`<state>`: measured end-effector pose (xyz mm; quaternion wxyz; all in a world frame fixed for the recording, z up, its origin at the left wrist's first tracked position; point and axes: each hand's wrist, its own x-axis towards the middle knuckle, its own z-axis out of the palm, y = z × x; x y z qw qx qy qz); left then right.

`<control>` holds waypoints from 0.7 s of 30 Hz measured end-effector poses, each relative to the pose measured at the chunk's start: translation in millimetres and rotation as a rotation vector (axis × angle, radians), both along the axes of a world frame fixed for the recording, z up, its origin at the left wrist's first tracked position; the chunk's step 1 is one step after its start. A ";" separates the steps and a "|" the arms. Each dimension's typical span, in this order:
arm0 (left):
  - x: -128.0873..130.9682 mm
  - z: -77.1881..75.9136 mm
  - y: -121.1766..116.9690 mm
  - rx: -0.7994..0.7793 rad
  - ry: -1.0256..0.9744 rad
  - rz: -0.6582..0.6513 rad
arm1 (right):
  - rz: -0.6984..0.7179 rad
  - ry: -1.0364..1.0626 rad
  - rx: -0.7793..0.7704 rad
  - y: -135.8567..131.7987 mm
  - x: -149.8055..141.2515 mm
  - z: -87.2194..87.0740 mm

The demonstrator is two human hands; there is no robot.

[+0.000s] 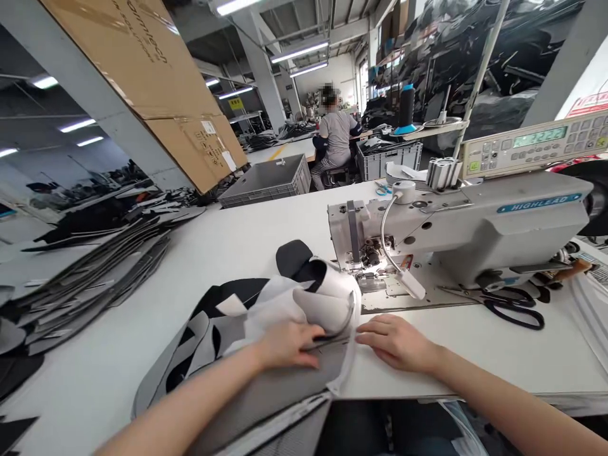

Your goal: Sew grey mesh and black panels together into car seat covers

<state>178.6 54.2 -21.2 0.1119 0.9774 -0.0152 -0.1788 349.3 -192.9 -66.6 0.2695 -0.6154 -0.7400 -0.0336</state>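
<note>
Just beside the sewing machine (456, 221), the grey fabric panel (285, 386) seems partly edged with white strip (350, 361), how much remains unclear, the left hand (287, 345) over its folds, right hand (403, 342) at the strip, either grip indiscernible.

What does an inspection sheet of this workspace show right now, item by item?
Surface: white tabletop, bare in places.
Job's things: grey fabric with white edging, bunched beside the sewing machine.
Clutter: scissors right of the needle area; dark cut pieces piled at far left.
Grippers: bare hands; left on the fabric, grip unclear; right open, fingertips at the edging, contact unclear.
Cables: thin white lamp cord curving down the machine's front; no loose cable seen on the bare tabletop.
Surroundings: seated person beyond the table, between grey crates; cardboard box at left.
</note>
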 end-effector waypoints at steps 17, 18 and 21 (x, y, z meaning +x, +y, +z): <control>100.2 -25.3 70.6 0.354 -0.256 0.477 | -0.072 0.277 -0.179 18.9 4.5 -13.1; 87.0 -22.2 80.9 0.362 -0.264 0.508 | -0.076 0.256 -0.171 17.1 4.1 -13.2; 20.8 -13.1 124.4 0.434 -0.295 0.701 | -0.122 0.253 -0.166 10.7 2.9 -14.1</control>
